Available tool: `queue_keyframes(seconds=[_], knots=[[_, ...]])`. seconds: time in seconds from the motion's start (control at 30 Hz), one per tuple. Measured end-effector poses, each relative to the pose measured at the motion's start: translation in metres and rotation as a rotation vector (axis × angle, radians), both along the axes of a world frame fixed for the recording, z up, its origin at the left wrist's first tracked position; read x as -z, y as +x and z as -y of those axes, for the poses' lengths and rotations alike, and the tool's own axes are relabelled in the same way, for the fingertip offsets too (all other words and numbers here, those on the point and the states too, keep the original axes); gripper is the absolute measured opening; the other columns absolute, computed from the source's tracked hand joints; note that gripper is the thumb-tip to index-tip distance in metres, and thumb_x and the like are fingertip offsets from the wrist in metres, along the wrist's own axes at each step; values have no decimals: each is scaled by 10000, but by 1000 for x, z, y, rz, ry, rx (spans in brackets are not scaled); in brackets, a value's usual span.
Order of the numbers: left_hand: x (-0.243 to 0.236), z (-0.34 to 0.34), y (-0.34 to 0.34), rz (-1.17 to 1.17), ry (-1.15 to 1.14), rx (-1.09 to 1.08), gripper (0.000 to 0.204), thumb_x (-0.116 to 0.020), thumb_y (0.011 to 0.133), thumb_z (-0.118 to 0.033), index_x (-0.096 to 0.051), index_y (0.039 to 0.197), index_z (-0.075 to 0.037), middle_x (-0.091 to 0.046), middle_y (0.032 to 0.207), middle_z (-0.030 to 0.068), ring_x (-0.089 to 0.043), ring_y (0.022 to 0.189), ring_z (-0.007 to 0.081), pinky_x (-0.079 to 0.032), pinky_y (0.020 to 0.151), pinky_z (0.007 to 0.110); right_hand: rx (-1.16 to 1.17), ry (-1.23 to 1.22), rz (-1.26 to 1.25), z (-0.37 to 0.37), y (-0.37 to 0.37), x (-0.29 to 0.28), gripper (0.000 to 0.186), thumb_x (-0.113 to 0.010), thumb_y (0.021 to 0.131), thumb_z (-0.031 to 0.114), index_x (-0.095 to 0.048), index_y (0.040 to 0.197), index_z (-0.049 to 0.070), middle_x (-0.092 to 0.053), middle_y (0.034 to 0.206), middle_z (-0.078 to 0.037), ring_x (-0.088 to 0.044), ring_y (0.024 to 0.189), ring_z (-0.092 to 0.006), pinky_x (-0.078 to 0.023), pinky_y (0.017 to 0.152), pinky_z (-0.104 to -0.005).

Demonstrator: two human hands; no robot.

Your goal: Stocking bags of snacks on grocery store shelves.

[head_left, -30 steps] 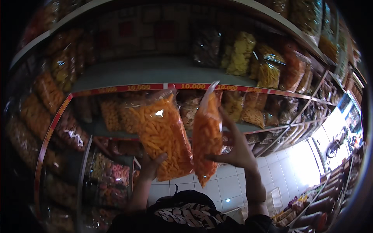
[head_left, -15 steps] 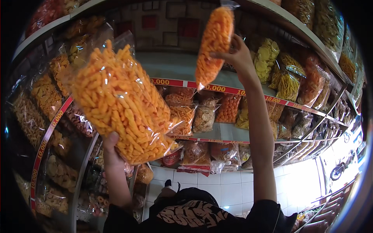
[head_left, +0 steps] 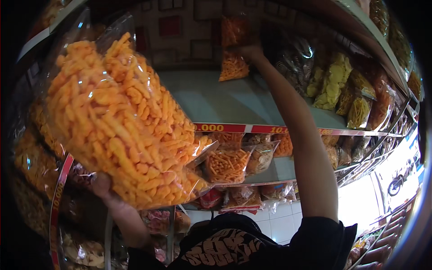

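My left hand (head_left: 111, 197) is closed round the lower part of clear plastic bags (head_left: 108, 126) full of orange curl-shaped puffs. At least two such bags are pressed together, filling much of the left side. My right hand (head_left: 248, 52), reaching far forward over the grey shelf (head_left: 193, 96), grips another bag of orange puffs (head_left: 234, 71). That bag stands upright in the shadow near the back wall, its bottom at or just above the shelf. Shade partly hides the right fingers.
Bags of pale yellow chips (head_left: 334, 83) and yellow sticks (head_left: 358, 110) stand right of my right arm. A red label strip (head_left: 265, 129) edges the shelf. Bags of orange sticks (head_left: 227, 164) sit one level lower. More snack bags line the left shelves. White floor tiles (head_left: 281, 225) show below.
My right hand has carried its bag forward and down, deep into the shelf. The bags in my left hand have come closer and shifted left. The view has moved nearer the shelf.
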State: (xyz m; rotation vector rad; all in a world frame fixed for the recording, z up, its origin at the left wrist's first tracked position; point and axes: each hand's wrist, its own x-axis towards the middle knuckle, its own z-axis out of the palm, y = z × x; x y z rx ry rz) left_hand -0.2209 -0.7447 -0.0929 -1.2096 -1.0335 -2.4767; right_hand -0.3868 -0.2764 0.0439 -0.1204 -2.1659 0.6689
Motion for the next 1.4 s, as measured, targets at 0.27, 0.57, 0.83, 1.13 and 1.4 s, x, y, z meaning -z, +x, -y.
queue_keyframes(seconds=[0.27,0.57,0.83,1.13,1.4], knots=[[25,29,-40,-66,76,-56,707,-583,828,-384,-299,1399,-78,-387,1391,115,-412,1247,276,-366,1033,439,464,457,-177,23,-27,5,909,-842,567,429,-463,1298,42,-597,1142,-113,-617,932,-205,-505,827,-298],[23,15,-58,-11,77,-2,699,-581,833,-390,-306,1394,-77,-394,1383,118,-419,1241,274,-371,1029,435,-26,469,517,-81,-68,50,934,-675,667,621,-396,1354,53,-512,1272,-187,-440,1238,-309,-391,1000,-385],[25,19,-64,42,74,2,693,-579,837,-396,-313,1390,-76,-401,1376,120,-426,1235,273,-376,1026,431,493,834,398,-31,-38,50,829,-598,621,769,-588,1231,208,-313,1460,-140,-363,1306,-308,-315,1065,-342],[10,5,-55,227,75,55,685,-577,842,-403,-320,1386,-75,-408,1369,123,-433,1228,271,-381,1022,427,507,694,727,62,53,-17,788,-639,652,706,-626,1152,96,-529,1269,-195,-522,1163,-338,-424,971,-386],[-16,-42,-2,374,18,401,722,-653,815,-342,-320,1367,-18,-412,1362,164,-470,1198,275,-410,1005,408,-461,86,-4,192,225,-9,516,-681,793,374,-557,1123,-3,-602,1020,-216,-603,951,-365,-529,702,-430]])
